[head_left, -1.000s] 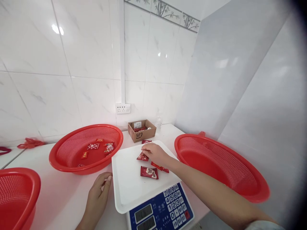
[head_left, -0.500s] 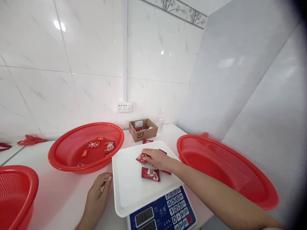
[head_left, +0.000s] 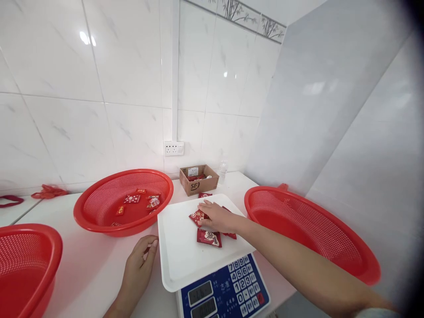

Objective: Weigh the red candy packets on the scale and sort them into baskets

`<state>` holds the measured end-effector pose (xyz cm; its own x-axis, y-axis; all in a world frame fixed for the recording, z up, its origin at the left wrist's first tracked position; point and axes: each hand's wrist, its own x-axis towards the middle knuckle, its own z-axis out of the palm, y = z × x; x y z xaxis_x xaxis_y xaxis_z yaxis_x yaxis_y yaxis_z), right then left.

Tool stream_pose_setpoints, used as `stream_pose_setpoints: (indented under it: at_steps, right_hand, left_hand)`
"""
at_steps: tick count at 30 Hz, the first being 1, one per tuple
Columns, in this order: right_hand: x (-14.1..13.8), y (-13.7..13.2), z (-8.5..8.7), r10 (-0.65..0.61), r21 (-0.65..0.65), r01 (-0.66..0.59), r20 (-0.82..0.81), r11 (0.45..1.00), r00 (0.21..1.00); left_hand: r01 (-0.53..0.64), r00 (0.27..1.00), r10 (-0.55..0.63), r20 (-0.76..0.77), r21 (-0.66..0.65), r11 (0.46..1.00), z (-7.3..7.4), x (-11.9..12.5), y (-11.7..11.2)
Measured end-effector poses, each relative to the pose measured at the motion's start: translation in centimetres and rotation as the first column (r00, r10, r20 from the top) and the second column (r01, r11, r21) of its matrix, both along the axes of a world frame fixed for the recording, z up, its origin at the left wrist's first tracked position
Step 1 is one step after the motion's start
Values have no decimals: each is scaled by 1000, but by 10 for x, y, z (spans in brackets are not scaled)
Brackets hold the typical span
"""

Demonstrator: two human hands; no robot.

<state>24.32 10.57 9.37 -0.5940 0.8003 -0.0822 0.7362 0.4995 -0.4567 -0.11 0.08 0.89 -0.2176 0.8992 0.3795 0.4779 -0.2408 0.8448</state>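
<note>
My right hand [head_left: 218,217] lies over a small pile of red packets on the white scale tray [head_left: 179,260]. Its fingers are stretched out and the thumb is apart, touching a patterned red packet [head_left: 197,216]. A darker red packet [head_left: 209,237] with white lettering lies just nearer to me. Another red packet [head_left: 231,235] shows partly from under the wrist. Beside the tray's left edge, my left hand [head_left: 141,260] is closed, thumb against curled fingers; whatever is between them is hidden. Under the tray sits a blue digital scale [head_left: 227,287] with a keypad.
Left of the tray stands a red perforated basket [head_left: 99,194] with several small packets in it. Other red baskets stand at the near left [head_left: 49,265] and the right [head_left: 331,229]. Behind are a cardboard box [head_left: 198,185], a red packet [head_left: 205,194] and a clear bottle [head_left: 223,168].
My right hand has shifted slightly on the pile and its fingers lie flatter, showing more of the patterned packet. The view has turned slightly left. My left hand stays by the tray edge.
</note>
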Motion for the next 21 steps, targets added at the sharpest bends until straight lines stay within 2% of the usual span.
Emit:
stream_pose_setpoints:
  at_steps: [5,10,16,21]
  right_hand:
    - [1,1,16,20,-20,-19,61,1000,998]
    - [-9,17,24,-15,42,13,66,999,998]
    - [-33,24,9,66,79,-73,96,994,993]
    - [-38,24,-4,113,38,-119,140,992,984]
  left_hand:
    - [3,1000,-3,7,-2,1000,-1,-1,0]
    - [9,1000,-9,16,-15,1000,-2,-1,2]
    - [-6,1000,6,14,-17,1000,-4,-2,1]
    - [-17,1000,17,10,-36,999,-7,-4,3]
